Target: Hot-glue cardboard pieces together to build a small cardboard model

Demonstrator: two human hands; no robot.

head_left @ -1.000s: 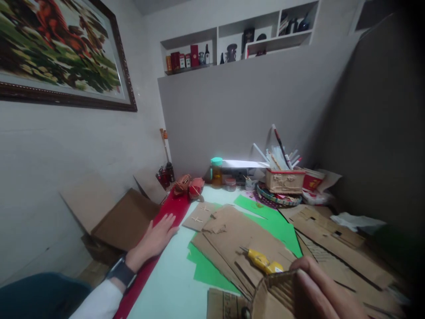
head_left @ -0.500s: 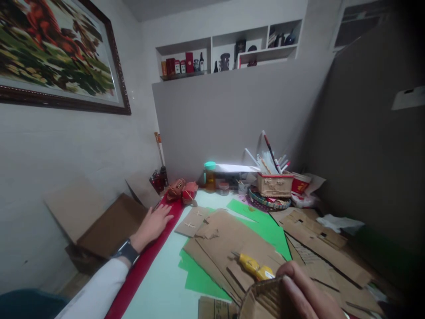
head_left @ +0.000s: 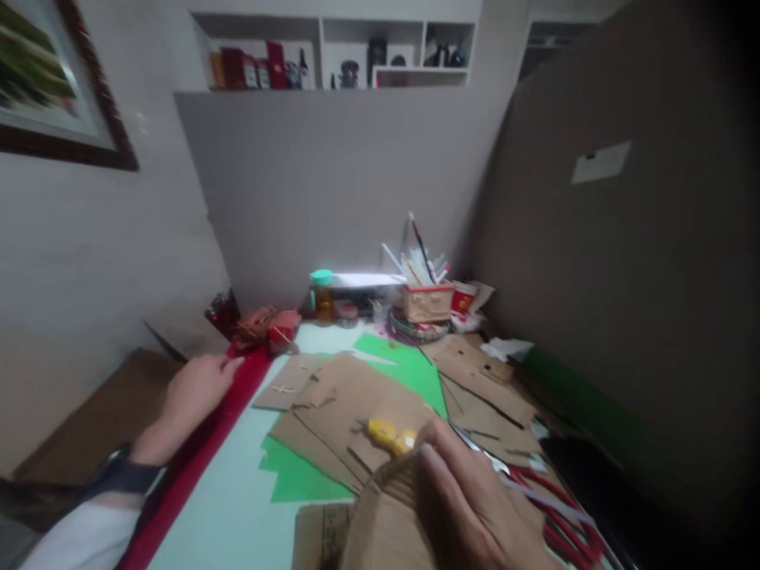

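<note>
My right hand (head_left: 469, 491) grips the edge of a curved brown cardboard piece (head_left: 383, 526) at the bottom of the view, thumb and fingers pinched on its rim. My left hand (head_left: 195, 396), with a dark watch on the wrist, is over the red strip (head_left: 237, 396) along the table's left edge. Its fingers are blurred and partly hidden, so whether they are closed cannot be told. A yellow-handled tool (head_left: 389, 435) with a thin metal tip lies on flat cardboard sheets (head_left: 350, 396) just beyond the held piece. Red-handled scissors (head_left: 558, 507) lie right of my right hand.
Green sheets (head_left: 305, 471) lie under the cardboard. More cut cardboard (head_left: 480, 380) lies to the right. At the back stand a teal-capped bottle (head_left: 322, 301), a pen box (head_left: 427, 302) and a reddish-brown bundle (head_left: 255, 326). A large cardboard box (head_left: 100, 419) stands left of the table.
The view has turned right, bringing the scissors into sight. My left hand has gone from flat with spread fingers to a bent, blurred pose. My right hand still holds the cardboard piece.
</note>
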